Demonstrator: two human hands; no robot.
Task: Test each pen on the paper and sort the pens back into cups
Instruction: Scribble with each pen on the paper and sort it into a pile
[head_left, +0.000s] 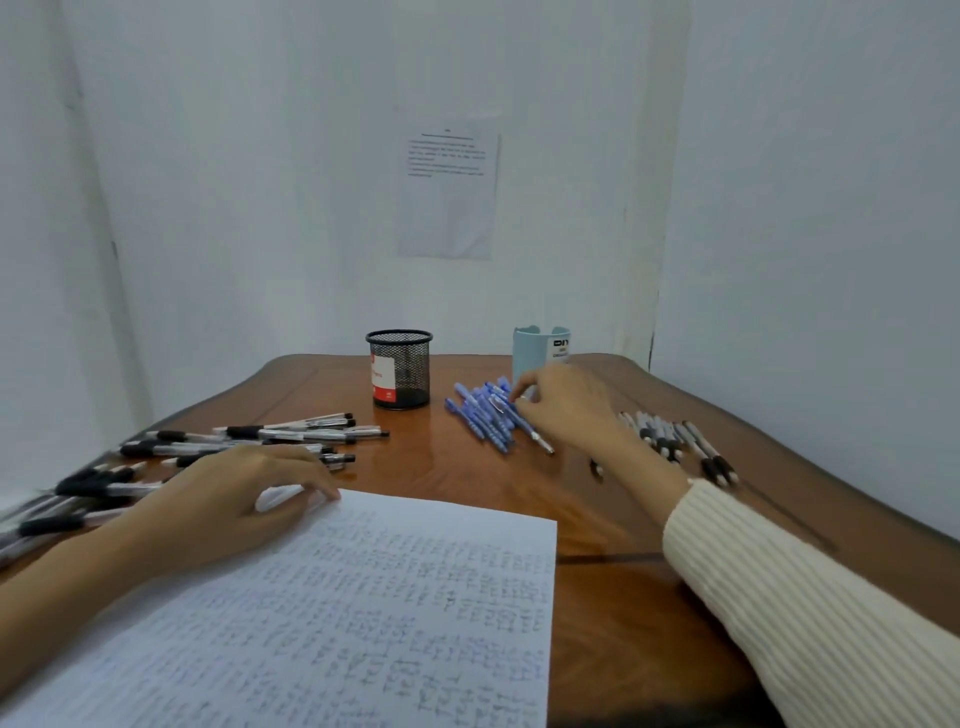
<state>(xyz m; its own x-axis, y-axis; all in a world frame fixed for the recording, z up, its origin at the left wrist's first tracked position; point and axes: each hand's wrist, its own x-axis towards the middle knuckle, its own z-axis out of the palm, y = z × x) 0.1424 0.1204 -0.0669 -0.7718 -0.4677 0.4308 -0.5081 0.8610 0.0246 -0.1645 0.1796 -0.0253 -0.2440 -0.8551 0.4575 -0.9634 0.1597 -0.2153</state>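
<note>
A white paper (363, 613) covered in small pen marks lies at the front of the brown table. My left hand (228, 499) rests on the paper's top left corner, fingers loosely bent, holding nothing. My right hand (566, 405) reaches over a pile of blue pens (485, 415) at the middle right, and its fingertips pinch one pen at the pile's top. A black mesh cup (400, 369) stands at the back centre. A light blue cup (540, 351) stands at the back right, just behind my right hand.
Several clear pens with black grips (249, 441) lie spread across the left of the table. More clear pens with black grips (680, 441) lie to the right of my right forearm. White walls close in the table, and a printed sheet (447, 192) hangs on the back wall.
</note>
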